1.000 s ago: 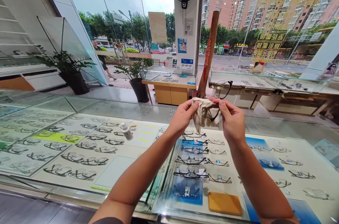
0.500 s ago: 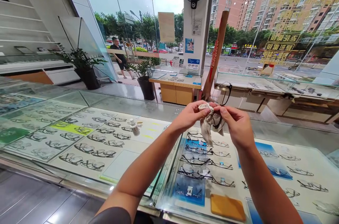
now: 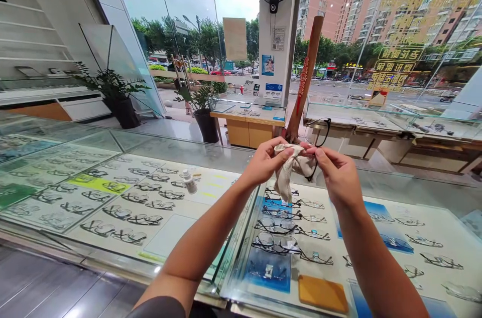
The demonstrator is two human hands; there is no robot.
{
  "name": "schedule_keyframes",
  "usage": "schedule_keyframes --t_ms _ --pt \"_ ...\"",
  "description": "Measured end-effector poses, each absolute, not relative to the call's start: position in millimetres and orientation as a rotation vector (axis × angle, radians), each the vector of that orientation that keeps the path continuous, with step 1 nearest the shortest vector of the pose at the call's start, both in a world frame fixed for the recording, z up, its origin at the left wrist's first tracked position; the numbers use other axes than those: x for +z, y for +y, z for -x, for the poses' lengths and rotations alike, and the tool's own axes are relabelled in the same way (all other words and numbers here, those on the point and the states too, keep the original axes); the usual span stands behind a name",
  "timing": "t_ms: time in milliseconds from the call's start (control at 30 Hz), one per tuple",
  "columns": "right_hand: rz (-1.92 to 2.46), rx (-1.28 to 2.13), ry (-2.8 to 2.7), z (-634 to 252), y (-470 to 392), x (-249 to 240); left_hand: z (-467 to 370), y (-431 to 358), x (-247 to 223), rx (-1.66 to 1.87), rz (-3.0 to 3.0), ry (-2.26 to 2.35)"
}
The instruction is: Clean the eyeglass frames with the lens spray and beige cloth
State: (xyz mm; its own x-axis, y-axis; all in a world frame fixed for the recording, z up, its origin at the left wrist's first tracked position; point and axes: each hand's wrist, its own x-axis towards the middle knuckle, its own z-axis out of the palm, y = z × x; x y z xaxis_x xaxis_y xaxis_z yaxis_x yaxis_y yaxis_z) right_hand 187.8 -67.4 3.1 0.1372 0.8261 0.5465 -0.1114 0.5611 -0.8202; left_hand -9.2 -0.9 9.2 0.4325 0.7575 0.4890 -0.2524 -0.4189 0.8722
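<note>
Above desk [image 3: 203,155]: pinching cloth [image 3: 284,177] tight in left fingers [image 3: 282,158], gripping glasses [image 3: 329,132] in closed right fingers [image 3: 324,162]. Likely midway through wiping, with cloth not yet off glasses.

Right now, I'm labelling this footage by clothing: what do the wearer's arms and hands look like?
Left hand and right hand are bare: no gloves, rings or watch visible. A dark sleeve ends near the left elbow; no sleeve shows on the right arm.
</note>
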Motion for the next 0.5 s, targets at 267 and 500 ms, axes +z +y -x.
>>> schedule_keyframes --t_ms 267,500 --pt "0.646 0.847 -1.209 -201 -65 10 29 9 27 1.394 -1.315 0.491" --pt "0.697 0.970 -1.259 -202 -68 13 47 7 32 1.360 -1.591 0.682"
